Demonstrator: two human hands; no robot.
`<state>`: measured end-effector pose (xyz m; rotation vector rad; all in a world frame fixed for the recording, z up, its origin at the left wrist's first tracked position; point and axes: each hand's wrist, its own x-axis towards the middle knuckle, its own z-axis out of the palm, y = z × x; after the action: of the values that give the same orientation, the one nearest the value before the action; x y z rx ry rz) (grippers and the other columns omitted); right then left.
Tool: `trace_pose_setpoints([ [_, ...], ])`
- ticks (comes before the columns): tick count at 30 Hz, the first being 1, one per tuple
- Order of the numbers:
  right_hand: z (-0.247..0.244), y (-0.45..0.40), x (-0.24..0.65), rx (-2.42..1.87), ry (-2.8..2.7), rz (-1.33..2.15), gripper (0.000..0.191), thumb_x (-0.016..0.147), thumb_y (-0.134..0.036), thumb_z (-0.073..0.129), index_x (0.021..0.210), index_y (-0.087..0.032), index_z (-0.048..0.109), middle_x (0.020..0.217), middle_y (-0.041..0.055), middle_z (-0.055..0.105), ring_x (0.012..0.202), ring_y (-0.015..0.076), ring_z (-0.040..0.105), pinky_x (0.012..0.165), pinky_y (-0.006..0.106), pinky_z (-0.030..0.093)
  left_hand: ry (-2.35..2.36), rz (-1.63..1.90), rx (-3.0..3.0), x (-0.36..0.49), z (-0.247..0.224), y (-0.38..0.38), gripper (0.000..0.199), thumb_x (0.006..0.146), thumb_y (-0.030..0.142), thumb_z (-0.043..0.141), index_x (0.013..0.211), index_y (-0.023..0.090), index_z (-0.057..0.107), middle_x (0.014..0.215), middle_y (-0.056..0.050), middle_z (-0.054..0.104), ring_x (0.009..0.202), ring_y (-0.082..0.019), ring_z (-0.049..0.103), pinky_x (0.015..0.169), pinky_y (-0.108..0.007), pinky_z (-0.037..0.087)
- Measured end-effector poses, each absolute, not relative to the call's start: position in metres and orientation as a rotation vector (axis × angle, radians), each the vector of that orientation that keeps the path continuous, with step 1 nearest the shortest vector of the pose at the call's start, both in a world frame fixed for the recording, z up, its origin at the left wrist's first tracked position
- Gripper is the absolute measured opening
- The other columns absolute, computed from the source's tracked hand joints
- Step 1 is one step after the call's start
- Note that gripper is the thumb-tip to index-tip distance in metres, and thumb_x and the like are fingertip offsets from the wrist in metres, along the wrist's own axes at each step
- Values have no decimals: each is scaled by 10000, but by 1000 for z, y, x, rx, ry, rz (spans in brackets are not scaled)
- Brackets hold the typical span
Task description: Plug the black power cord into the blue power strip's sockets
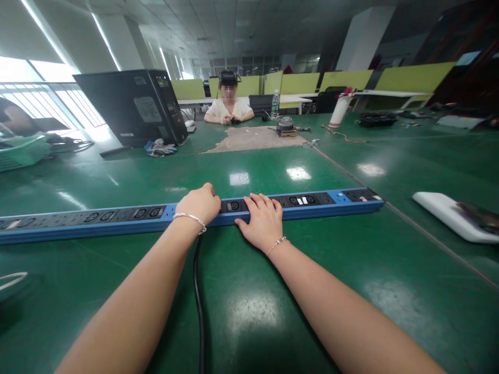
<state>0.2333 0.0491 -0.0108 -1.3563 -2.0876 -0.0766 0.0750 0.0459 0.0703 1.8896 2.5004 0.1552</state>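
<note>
A long blue power strip (132, 228) with black sockets along its top lies across the green table, reaching out of view on the left. My left hand (199, 203) is closed over the strip's middle. From beneath that hand a black power cord (199, 291) runs down towards me; its plug end is hidden by the fingers. My right hand (263, 221) grips the strip just to the right, thumb against the near side and fingers across the top to the far edge. One dark socket (233, 205) shows between the two hands.
A black computer tower (132, 106) stands at the back left, gloves (160, 148) beside it. Across the green table (331, 291) sits a person (229, 106) wearing a headset. A white object (448, 210) lies at right, a green basket (21, 150) at left.
</note>
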Motion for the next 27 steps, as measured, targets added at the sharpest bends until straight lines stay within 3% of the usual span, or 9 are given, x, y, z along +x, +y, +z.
trace_pose_setpoints([
  [18, -9, 46, 231, -1363, -2109, -80, 540, 747, -400, 607, 1239, -196, 515, 1330, 89, 508, 1257, 272, 371, 1041, 459, 198, 2513, 20, 1967, 101, 70, 39, 333, 811, 279, 335, 1043, 173, 550, 923, -168, 686, 874, -279, 654, 733, -382, 485],
  [24, -10, 44, 228, -1264, -2193, -55, 491, 787, -301, 538, 1265, -205, 487, 1334, 73, 509, 1250, 227, 391, 1049, 430, 205, 2305, 161, 1996, 76, 70, 41, 496, 859, 506, 241, 949, 189, 612, 948, -129, 691, 888, -258, 642, 749, -350, 468],
  [27, -9, 44, 228, -1267, -2194, -66, 488, 786, -311, 533, 1261, -205, 493, 1334, 71, 508, 1252, 226, 389, 1046, 424, 217, 2248, 344, 2078, 52, 60, 35, 539, 894, 472, 165, 907, 225, 644, 951, -79, 692, 900, -225, 629, 768, -331, 460],
])
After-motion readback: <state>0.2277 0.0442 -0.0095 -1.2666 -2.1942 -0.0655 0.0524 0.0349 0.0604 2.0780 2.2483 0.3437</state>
